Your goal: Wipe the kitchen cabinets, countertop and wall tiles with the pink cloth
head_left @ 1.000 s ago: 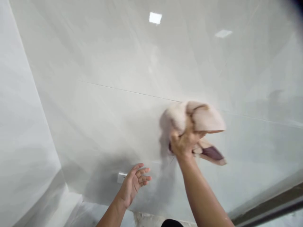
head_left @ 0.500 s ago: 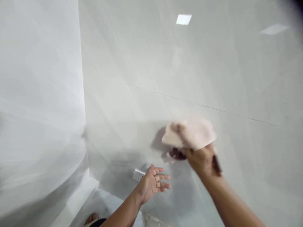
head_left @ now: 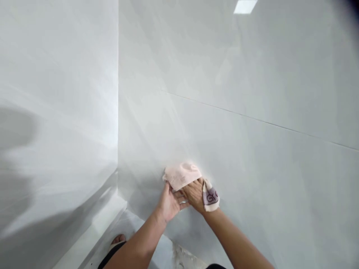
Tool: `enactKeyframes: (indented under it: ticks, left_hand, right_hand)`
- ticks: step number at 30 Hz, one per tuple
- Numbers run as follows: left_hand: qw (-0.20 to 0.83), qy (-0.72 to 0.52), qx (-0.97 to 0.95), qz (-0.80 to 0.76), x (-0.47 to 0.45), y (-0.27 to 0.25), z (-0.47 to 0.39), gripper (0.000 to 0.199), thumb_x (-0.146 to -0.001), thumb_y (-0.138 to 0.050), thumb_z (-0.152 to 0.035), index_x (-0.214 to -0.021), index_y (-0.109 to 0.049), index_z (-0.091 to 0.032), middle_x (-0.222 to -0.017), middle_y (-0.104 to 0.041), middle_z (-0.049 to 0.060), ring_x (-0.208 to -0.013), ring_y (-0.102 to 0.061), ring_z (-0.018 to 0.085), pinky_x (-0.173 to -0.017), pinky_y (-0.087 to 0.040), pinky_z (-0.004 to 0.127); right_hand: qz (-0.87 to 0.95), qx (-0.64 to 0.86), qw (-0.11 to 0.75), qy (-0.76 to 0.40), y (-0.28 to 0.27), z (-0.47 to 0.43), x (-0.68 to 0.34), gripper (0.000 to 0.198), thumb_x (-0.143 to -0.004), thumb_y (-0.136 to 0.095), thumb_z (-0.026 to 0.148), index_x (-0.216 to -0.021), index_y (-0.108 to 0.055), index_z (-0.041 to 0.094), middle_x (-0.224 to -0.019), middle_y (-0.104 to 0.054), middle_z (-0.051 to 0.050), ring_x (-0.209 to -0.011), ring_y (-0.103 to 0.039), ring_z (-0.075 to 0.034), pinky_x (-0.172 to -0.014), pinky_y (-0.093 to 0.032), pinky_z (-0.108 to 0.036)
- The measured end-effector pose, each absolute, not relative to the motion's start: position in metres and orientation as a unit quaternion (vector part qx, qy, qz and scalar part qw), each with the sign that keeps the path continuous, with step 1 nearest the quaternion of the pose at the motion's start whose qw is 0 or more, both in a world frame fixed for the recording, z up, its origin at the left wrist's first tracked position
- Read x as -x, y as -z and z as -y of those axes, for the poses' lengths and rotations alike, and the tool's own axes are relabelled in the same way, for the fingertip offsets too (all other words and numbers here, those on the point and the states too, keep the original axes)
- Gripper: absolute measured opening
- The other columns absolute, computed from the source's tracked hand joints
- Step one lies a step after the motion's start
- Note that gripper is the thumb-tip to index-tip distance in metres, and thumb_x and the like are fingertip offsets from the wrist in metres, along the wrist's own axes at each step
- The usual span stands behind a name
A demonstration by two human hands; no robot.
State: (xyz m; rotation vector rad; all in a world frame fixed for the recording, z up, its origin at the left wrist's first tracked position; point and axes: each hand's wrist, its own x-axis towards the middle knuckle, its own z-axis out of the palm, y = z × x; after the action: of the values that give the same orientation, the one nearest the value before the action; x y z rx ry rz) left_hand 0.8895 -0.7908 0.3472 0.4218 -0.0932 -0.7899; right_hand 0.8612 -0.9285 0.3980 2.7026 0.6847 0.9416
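Pale grey, glossy panelling forms the large wall [head_left: 266,86] on the right, crossed by one thin slanting seam [head_left: 260,119] and bearing a bright patch of reflected light [head_left: 245,6] at its far edge. A second wall [head_left: 58,67], whiter, meets it at the left in an upright corner. At the near left a low ledge [head_left: 92,231] runs along the foot of this second wall, beside a strip of floor [head_left: 134,220].

In the near middle, in front of the right-hand wall, is a pale pink cloth [head_left: 182,175]; from where I stand I cannot tell whether it touches the surface. It looks light, soft and limp, unlikely to break, and should fold readily; a bunched middle would probably give a surer hold than a loose corner.

The right hand [head_left: 195,194] has hold of the cloth, its fingertips hidden beneath the folded flap, so the tightness of the grasp cannot be judged. The left hand [head_left: 169,203] is loosely open, thumb at the cloth's lower edge, fingers reaching behind the right hand.

On the end hanging by the right wrist, a purple band [head_left: 211,198] carries dark lettering that reads "Gre"; the remainder is out of sight.
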Motion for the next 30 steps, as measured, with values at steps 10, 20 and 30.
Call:
enactKeyframes:
  ticks: [10,20,30]
  left_hand:
    - [0.904,0.297,-0.305,0.033,-0.882,-0.361,0.774,0.050,-0.090,-0.064,-0.053,-0.121,-0.068,-0.014,-0.111,-0.075,0.011,-0.111,-0.068,0.024,-0.096,-0.053,0.031]
    - [0.857,0.345,-0.379,0.061,-0.863,-0.344,0.757,0.057,-0.081,-0.063,-0.060,-0.106,-0.072,-0.010,-0.107,-0.075,0.016,-0.114,-0.067,0.031,-0.101,-0.052,0.037]
    - [0.853,0.128,-0.505,-0.028,-0.838,-0.320,0.749,0.086,-0.079,-0.075,-0.060,-0.147,-0.032,-0.028,-0.126,-0.065,0.013,-0.096,-0.071,0.023,-0.074,-0.058,0.033]
  right_hand:
    - [-0.090,-0.845,-0.478,-0.220,-0.359,0.905,-0.830,0.060,-0.095,-0.047,0.050,-0.147,-0.046,0.022,-0.155,-0.043,-0.012,-0.144,-0.040,-0.028,-0.117,-0.037,-0.048]
    - [0.041,-0.769,-0.623,-0.134,-0.315,0.908,-0.792,0.078,-0.071,-0.075,0.056,-0.136,-0.051,0.019,-0.130,-0.061,-0.014,-0.117,-0.060,-0.030,-0.098,-0.051,-0.042]
    - [0.095,-0.682,-0.664,-0.292,-0.345,0.910,-0.790,0.038,-0.080,-0.062,0.053,-0.099,-0.057,0.021,-0.087,-0.063,-0.001,-0.074,-0.058,-0.016,-0.066,-0.049,-0.026]
